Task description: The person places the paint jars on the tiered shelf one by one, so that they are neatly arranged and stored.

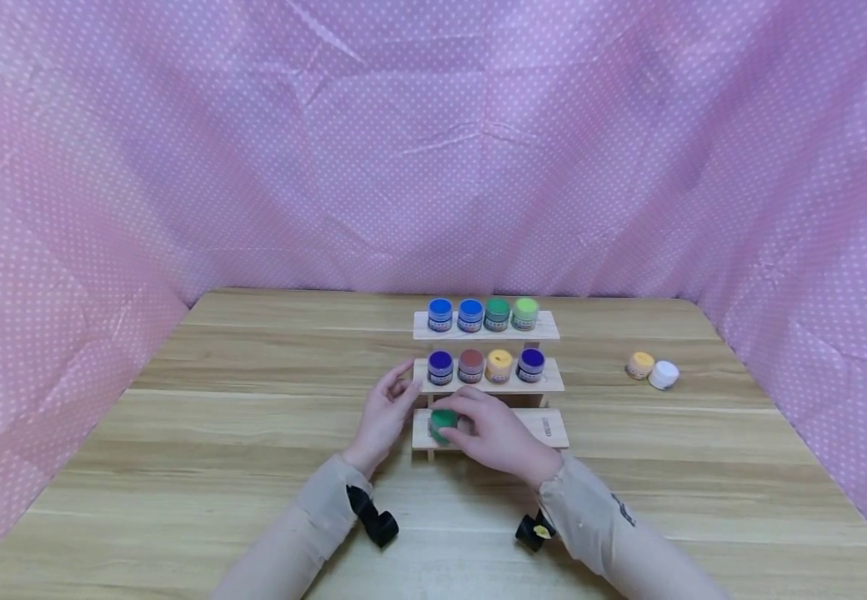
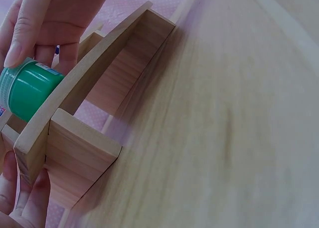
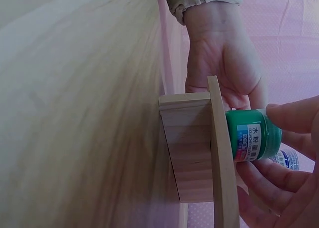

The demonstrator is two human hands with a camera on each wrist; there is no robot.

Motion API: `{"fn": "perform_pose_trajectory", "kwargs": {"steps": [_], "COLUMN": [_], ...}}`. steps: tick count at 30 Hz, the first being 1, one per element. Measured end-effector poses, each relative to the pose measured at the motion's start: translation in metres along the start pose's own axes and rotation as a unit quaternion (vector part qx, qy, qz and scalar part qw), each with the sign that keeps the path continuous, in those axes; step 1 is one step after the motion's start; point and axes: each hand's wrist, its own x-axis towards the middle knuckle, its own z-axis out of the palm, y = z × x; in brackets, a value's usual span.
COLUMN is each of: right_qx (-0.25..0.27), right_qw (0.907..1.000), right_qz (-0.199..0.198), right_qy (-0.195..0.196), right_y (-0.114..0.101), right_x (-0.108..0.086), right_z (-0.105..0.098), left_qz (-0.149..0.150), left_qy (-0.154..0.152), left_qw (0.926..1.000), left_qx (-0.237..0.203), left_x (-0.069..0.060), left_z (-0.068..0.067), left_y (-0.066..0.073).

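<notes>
My right hand [image 1: 497,427] pinches a green paint jar [image 3: 249,135] between thumb and fingers, with its base at the lowest shelf [image 1: 519,427] of a three-step wooden rack, near the left end. The jar's label faces the right wrist camera. My left hand [image 1: 383,414] is at the rack's left end, its fingers [image 2: 36,200] curled around the shelf end in the left wrist view. On the middle shelf [image 1: 553,379] stand purple [image 1: 440,367], brown [image 1: 471,367], orange-yellow [image 1: 498,366] and another purple jar [image 1: 530,366].
The top shelf [image 1: 549,327] holds two blue jars [image 1: 455,316], a green jar [image 1: 497,314] and a light green jar [image 1: 525,314]. To the right, an orange-yellow jar [image 1: 639,365] and a white jar [image 1: 663,375] sit on the wooden table [image 1: 704,483]. Pink dotted cloth [image 1: 433,167] hangs behind.
</notes>
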Motion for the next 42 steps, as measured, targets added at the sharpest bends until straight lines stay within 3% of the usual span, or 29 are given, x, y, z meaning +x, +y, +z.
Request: {"fn": "perform_pose_trajectory", "kwargs": {"steps": [13,22,33,42], "right_qx": [-0.005,-0.036,-0.013,0.000], "right_qw": [0.9999,0.9993,0.9985,0.9978], "right_qz": [0.011,0.006,-0.049,-0.060], "right_qy": [-0.006,-0.006,-0.022,-0.028], "right_y": [-0.0007,-0.0015,0.0028,0.0061], "right_x": [0.0001,0.0021,-0.0027,-0.0027], "right_z": [0.0010,0.0020,-0.0041,-0.0029], "left_qz": [-0.007,-0.007,-0.001,-0.007], "left_qy": [0.002,-0.003,-0.003,-0.003], "left_qw": [1.0000,1.0000,1.0000,0.9999], "left_qx": [0.003,-0.003,0.003,0.009], "left_x": [0.0001,0.0009,0.0003,0.0002], "left_z": [0.0007,-0.0002,-0.0010,-0.0002], "left_y": [0.0007,-0.0012,-0.0010,-0.0014]}}
